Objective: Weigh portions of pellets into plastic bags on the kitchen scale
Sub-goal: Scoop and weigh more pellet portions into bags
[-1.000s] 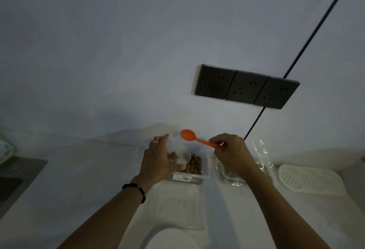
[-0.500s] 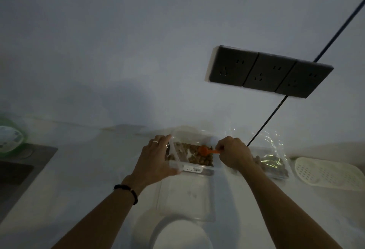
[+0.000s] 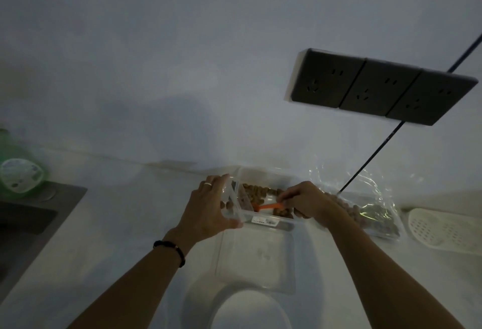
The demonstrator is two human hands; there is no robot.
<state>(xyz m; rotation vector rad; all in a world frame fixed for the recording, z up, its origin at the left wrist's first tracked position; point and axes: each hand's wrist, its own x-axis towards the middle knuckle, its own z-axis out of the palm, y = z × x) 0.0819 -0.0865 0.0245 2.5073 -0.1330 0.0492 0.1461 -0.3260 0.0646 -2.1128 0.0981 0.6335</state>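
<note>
1. While the left hand (image 3: 208,208) grips the left wall of the clear container (image 3: 263,220) and what looks like a plastic bag there, the right hand (image 3: 306,202) pinches an orange spoon (image 3: 268,206) dipped among the pellets (image 3: 257,194) inside.
2. Scooping seems underway; next, I judge, a level lift toward the bag. No scale display is visible.

Legible text: none. Clear container (image 3: 263,220): small white label on the near wall with dark print, too small and dim to read. Green bottle (image 3: 18,174) at far left: pale label, its print blurred beyond reading. Wall sockets (image 3: 378,86): no markings discernible. No numbers, brand names or signs can be made out elsewhere.
</note>
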